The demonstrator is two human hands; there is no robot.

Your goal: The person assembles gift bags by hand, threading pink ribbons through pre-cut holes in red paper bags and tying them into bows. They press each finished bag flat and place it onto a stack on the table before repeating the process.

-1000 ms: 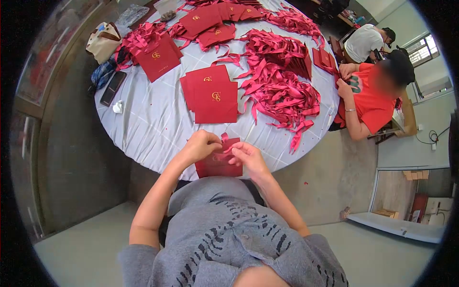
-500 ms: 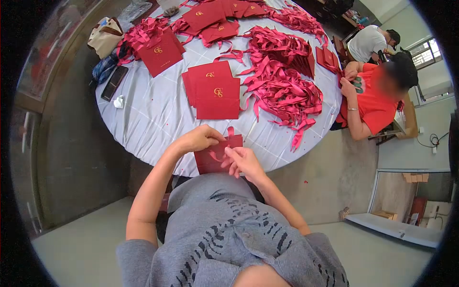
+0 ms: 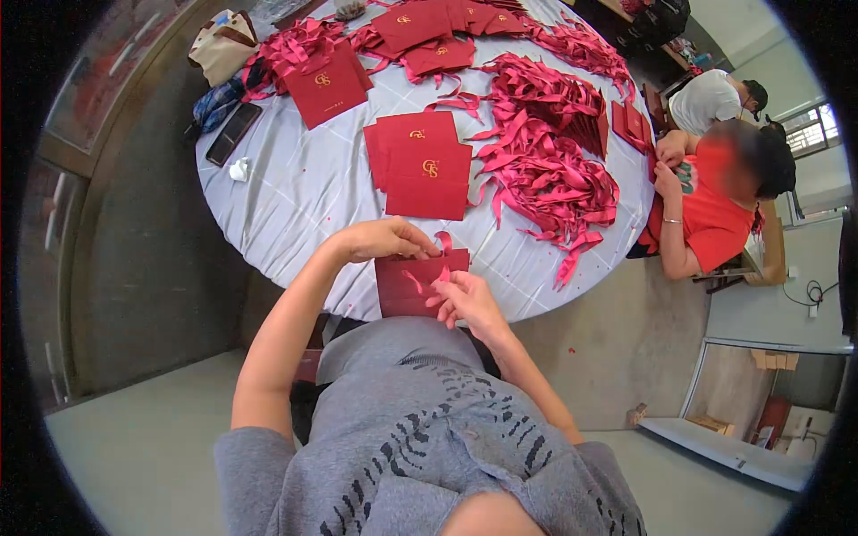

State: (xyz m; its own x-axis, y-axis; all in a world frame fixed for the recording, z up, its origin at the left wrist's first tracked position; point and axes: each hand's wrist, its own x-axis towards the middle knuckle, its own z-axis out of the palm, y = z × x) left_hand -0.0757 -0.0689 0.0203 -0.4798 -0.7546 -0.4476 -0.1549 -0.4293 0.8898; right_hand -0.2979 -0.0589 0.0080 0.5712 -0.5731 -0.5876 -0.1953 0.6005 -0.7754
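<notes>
A dark red paper bag (image 3: 402, 299) lies at the table's near edge, against my body. My left hand (image 3: 386, 239) is closed at the bag's top edge, its fingertips beside a pink ribbon loop (image 3: 445, 239) that stands up there. Whether those fingertips pinch the ribbon too is hidden. Over the bag's right side, my right hand (image 3: 470, 302) pinches a pink ribbon (image 3: 442, 276) between thumb and forefinger, the other fingers loosely curled. A loose ribbon end (image 3: 413, 282) lies across the front of the bag.
Beyond my hands lie stacked red bags (image 3: 429, 183) with gold lettering. A big heap of ribboned bags (image 3: 554, 174) is to their right. A phone (image 3: 234, 134), crumpled tissue (image 3: 239, 170) and cream bag (image 3: 222, 49) are at left. A person in red (image 3: 715, 214) works at the right edge.
The view has shifted slightly, so the table's things appear farther right. My left fingers have moved to the bag's top edge by the ribbon loop; my right hand still pinches the ribbon.
</notes>
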